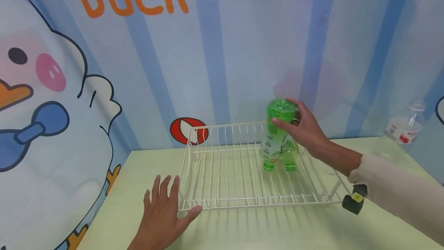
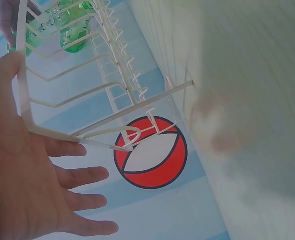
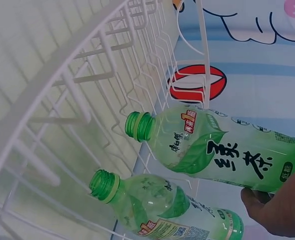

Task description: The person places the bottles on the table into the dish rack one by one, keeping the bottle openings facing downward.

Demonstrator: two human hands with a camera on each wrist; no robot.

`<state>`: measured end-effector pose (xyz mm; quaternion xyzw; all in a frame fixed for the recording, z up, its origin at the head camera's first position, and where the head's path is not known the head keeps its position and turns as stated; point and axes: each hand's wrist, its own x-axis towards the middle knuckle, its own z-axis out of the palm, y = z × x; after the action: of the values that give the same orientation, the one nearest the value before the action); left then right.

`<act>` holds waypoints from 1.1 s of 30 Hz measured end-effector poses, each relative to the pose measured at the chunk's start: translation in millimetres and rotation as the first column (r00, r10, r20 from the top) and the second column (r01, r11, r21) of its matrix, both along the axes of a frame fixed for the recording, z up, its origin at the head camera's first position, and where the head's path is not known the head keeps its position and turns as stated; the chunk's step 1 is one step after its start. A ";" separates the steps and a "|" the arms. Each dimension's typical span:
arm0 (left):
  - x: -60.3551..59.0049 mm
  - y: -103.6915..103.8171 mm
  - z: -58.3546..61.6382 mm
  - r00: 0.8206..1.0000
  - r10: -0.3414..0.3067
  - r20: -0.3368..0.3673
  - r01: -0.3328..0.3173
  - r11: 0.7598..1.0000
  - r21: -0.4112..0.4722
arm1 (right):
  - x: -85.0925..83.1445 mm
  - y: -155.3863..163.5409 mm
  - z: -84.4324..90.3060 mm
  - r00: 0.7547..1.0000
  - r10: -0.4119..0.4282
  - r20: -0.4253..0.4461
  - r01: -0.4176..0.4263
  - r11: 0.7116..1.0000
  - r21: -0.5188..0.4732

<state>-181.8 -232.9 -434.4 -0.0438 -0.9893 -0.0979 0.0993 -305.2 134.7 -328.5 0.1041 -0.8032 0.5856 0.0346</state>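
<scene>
— Bottles first: where are they?

— Right of centre in the head view, a green bottle [image 1: 276, 138] stands neck-down in the white wire rack [image 1: 222, 200]. A second green bottle [image 1: 290, 155] stands just beside it, lower and partly hidden behind the first, also neck-down.

— Who holds the tall one?

— The right hand [image 1: 305, 130] grips its upturned base, fingers curled round it. The wrist view shows both bottles without caps, necks pointing into the rack's wires.

— And the other hand?

— The left hand [image 1: 164, 211] lies flat on the pale green table [image 1: 114, 211] at the lower left, fingers spread wide, thumb touching the rack's front corner. It holds nothing.

— Anything else?

— A clear bottle [image 1: 402, 130] at the right edge, well apart from the rack, and a red-and-white ball picture [image 1: 189, 130] on the backdrop behind it.
</scene>
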 end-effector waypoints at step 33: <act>-1.7 2.7 3.5 0.995 0.045 0.094 -0.045 0.999 -0.006 | -40.0 -32.9 4.1 0.994 0.029 0.104 -0.048 0.981 0.188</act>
<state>-183.5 -230.2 -430.9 -0.0169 -0.9938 -0.0958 0.0547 -345.1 101.8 -324.4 0.0927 -0.8539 0.5114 -0.0275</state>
